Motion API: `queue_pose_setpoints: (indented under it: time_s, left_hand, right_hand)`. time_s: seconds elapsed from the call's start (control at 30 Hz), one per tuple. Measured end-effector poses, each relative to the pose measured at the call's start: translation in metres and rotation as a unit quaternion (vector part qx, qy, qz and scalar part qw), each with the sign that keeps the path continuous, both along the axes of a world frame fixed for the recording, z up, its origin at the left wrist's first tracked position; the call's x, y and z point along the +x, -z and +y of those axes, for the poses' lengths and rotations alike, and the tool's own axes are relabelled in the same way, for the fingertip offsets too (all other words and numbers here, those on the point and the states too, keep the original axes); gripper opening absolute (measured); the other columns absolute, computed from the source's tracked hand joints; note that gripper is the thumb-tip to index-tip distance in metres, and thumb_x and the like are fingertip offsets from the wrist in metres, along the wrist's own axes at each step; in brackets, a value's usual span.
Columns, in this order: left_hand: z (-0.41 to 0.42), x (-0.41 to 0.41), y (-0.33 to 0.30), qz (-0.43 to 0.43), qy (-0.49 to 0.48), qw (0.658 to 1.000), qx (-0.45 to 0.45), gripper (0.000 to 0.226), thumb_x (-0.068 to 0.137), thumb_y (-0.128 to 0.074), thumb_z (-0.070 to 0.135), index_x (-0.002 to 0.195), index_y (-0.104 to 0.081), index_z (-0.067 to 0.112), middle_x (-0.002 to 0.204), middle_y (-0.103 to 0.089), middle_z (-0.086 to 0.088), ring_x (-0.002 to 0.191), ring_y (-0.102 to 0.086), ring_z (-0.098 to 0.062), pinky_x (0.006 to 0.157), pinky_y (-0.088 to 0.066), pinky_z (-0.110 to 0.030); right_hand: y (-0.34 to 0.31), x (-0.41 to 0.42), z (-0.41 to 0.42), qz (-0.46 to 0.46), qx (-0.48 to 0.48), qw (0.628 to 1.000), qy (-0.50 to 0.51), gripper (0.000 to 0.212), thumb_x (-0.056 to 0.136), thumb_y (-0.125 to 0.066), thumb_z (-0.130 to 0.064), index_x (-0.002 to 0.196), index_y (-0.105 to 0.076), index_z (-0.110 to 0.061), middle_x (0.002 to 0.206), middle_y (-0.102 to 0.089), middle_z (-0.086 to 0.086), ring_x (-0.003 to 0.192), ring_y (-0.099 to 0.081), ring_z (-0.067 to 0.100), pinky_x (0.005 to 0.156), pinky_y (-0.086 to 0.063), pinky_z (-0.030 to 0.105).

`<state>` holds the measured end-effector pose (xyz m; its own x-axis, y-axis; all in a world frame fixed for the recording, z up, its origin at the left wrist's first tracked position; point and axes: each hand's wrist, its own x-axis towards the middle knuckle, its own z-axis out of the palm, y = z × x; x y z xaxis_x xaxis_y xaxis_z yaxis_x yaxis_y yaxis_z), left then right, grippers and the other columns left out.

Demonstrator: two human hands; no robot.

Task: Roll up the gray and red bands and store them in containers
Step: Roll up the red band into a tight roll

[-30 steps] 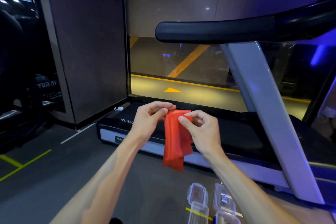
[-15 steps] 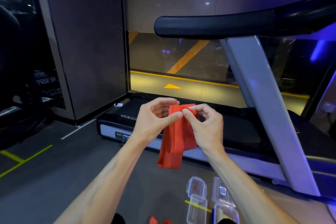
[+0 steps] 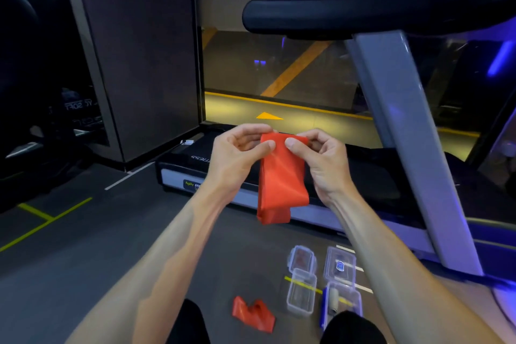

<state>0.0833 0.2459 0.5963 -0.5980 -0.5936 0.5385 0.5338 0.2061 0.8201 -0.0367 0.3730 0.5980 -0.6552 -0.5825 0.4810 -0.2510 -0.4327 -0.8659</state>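
In front of the treadmill, the red band is hanging folded between both hands, now broader and squarer than a second ago, when it was drooping as a narrow twisted strip. The left hand and right hand are each pinching a top corner, thumbs nearly meeting. That suggests the flattening is finishing and rolling is starting. Below, on the floor, two clear containers are lying open, one apparently already holding a gray roll, beside a second red piece.
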Motion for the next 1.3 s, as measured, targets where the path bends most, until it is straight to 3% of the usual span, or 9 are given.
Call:
queue_pose_setpoints:
  time_s: [0.23, 0.33, 0.47, 0.57, 0.7, 0.8, 0.97, 1.1, 1.3]
  left_hand:
    - [0.014, 0.026, -0.008, 0.006, -0.048, 0.998, -0.046, 0.026, 0.091, -0.072, 0.004, 0.116, -0.070, 0.010, 0.114, -0.075, -0.006, 0.106, -0.071, -0.019, 0.094, -0.057, -0.034]
    - [0.009, 0.046, 0.009, 0.035, -0.090, 0.995, -0.013, 0.024, 0.099, -0.058, 0.000, 0.116, -0.066, 0.015, 0.116, -0.072, -0.005, 0.095, -0.070, -0.018, 0.079, -0.058, -0.031]
    - [0.000, 0.061, 0.073, -0.072, -0.118, 0.990, -0.041, 0.045, 0.081, -0.051, -0.021, 0.093, -0.068, 0.018, 0.093, -0.073, 0.003, 0.082, -0.063, -0.011, 0.073, -0.048, -0.029]
    - [0.006, 0.061, 0.100, -0.157, -0.095, 0.979, -0.090, 0.049, 0.078, -0.053, -0.021, 0.097, -0.070, 0.021, 0.092, -0.074, 0.008, 0.082, -0.063, -0.006, 0.077, -0.049, -0.020]
    - [0.014, 0.060, 0.106, -0.188, -0.070, 0.975, -0.101, 0.018, 0.091, -0.067, 0.012, 0.105, -0.071, 0.023, 0.098, -0.073, 0.008, 0.090, -0.063, -0.004, 0.082, -0.048, -0.020]
    - [0.021, 0.063, 0.109, -0.210, -0.072, 0.967, -0.126, 0.023, 0.089, -0.066, 0.043, 0.104, -0.074, 0.026, 0.099, -0.074, 0.010, 0.092, -0.065, -0.010, 0.083, -0.049, -0.029]
    - [0.035, 0.060, 0.116, -0.200, -0.118, 0.969, -0.084, 0.008, 0.097, -0.067, 0.020, 0.098, -0.076, 0.022, 0.090, -0.078, 0.008, 0.088, -0.073, -0.012, 0.085, -0.057, -0.035]
    - [0.044, 0.052, 0.110, -0.215, -0.136, 0.966, -0.052, 0.006, 0.098, -0.064, 0.014, 0.099, -0.064, 0.020, 0.076, -0.076, 0.002, 0.069, -0.071, -0.009, 0.068, -0.051, -0.026]
    - [0.035, 0.041, 0.112, -0.237, -0.117, 0.961, -0.075, 0.017, 0.096, -0.065, 0.014, 0.103, -0.057, 0.028, 0.088, -0.075, 0.003, 0.074, -0.072, -0.019, 0.064, -0.054, -0.029]
  right_hand:
    - [-0.018, 0.018, 0.005, -0.023, -0.023, 0.999, -0.016, 0.019, 0.067, -0.090, -0.020, 0.075, -0.072, -0.019, 0.081, -0.074, 0.004, 0.074, -0.066, 0.012, 0.069, -0.052, 0.025]
    - [-0.031, 0.024, 0.006, -0.022, -0.031, 0.999, -0.010, 0.018, 0.076, -0.087, -0.009, 0.076, -0.072, -0.018, 0.078, -0.073, 0.003, 0.070, -0.065, 0.011, 0.066, -0.051, 0.023]
    - [-0.052, 0.036, 0.012, -0.036, -0.043, 0.998, -0.016, 0.016, 0.082, -0.081, -0.003, 0.082, -0.068, -0.012, 0.076, -0.071, 0.004, 0.066, -0.063, 0.012, 0.056, -0.048, 0.020]
    - [-0.068, 0.044, 0.016, -0.042, -0.052, 0.998, -0.017, 0.016, 0.083, -0.080, -0.002, 0.083, -0.067, -0.012, 0.077, -0.070, 0.004, 0.066, -0.063, 0.011, 0.055, -0.048, 0.020]
    - [-0.084, 0.052, 0.021, -0.055, -0.067, 0.996, -0.016, 0.015, 0.086, -0.076, 0.000, 0.083, -0.066, -0.010, 0.074, -0.071, 0.000, 0.064, -0.064, 0.008, 0.057, -0.049, 0.019]
    - [-0.092, 0.054, 0.024, -0.073, -0.076, 0.994, -0.012, 0.012, 0.088, -0.074, 0.000, 0.087, -0.065, -0.008, 0.074, -0.069, 0.001, 0.061, -0.063, 0.006, 0.057, -0.049, 0.019]
    - [-0.097, 0.059, 0.026, -0.130, -0.079, 0.988, -0.008, 0.010, 0.089, -0.075, -0.004, 0.087, -0.067, -0.009, 0.079, -0.072, 0.004, 0.066, -0.068, 0.009, 0.061, -0.055, 0.024]
    - [-0.094, 0.063, 0.025, -0.206, -0.080, 0.975, -0.003, 0.013, 0.088, -0.076, -0.004, 0.099, -0.068, -0.005, 0.079, -0.074, 0.006, 0.063, -0.070, 0.011, 0.055, -0.055, 0.024]
    - [-0.087, 0.044, 0.014, -0.190, -0.056, 0.980, 0.024, 0.008, 0.089, -0.076, -0.005, 0.093, -0.069, -0.007, 0.080, -0.076, 0.004, 0.064, -0.072, 0.008, 0.053, -0.054, 0.021]
